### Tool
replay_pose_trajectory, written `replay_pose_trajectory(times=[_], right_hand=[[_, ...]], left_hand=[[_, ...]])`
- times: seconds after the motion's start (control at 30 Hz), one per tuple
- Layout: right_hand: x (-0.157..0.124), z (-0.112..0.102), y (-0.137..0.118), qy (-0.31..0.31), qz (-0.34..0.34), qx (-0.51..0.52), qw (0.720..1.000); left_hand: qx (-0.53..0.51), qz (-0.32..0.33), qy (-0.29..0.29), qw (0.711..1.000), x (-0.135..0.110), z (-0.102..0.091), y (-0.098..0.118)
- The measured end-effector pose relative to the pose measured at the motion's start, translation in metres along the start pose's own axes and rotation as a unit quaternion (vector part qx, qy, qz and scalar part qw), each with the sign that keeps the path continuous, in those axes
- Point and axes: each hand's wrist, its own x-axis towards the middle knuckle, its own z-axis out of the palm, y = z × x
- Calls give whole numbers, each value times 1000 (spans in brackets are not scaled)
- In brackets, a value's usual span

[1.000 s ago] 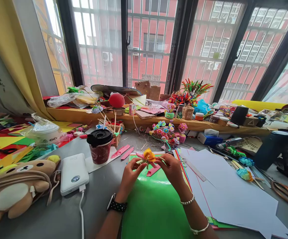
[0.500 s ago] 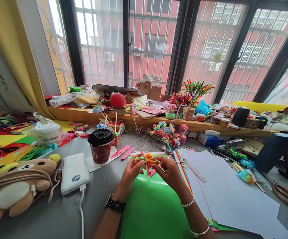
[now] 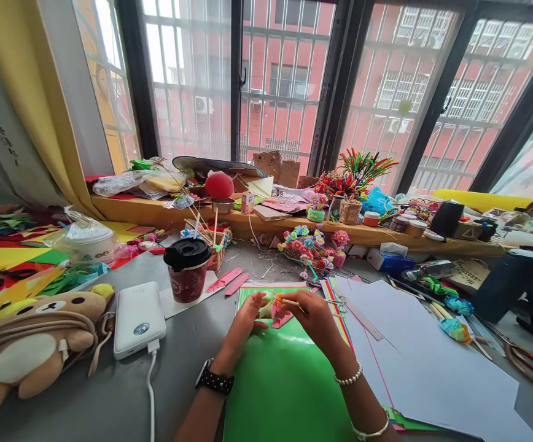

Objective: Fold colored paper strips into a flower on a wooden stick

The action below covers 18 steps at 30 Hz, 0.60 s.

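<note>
Between my two hands is a small paper flower [image 3: 276, 305] in pink, orange and pale green, partly covered by my fingers. My left hand [image 3: 249, 312] is closed on its left side, fingertips on the pale green part. From the right, my right hand [image 3: 309, 310] pinches the flower's orange and pink part. Both hands are just above a glossy green sheet [image 3: 289, 387] on the grey table. Some pink paper lies beneath the flower on the sheet.
Left of the sheet stand a dark red lidded cup [image 3: 188, 273], a white power bank [image 3: 140, 320] and a plush bear [image 3: 40, 344]. Pink paper strips [image 3: 236, 283] lie behind. White paper [image 3: 427, 344], a ruler [image 3: 364, 320] and scissors [image 3: 339, 303] are on the right.
The flower has turned between my fingers: its orange part shows less and the pink part sits more to the front. Both hands stay in nearly the same place.
</note>
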Motion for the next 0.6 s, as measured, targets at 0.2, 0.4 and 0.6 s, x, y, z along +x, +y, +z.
replay_pose_trajectory(times=[0.2, 0.4, 0.6], right_hand=[[-3, 9, 3, 43, -11, -69, 997], [-4, 12, 3, 69, -50, -82, 993], [-4, 11, 2, 98, -77, -91, 988]], left_hand=[[167, 255, 17, 952, -8, -1, 6], [259, 331, 3, 907, -12, 2, 8], [256, 347, 3, 902, -11, 2, 7]])
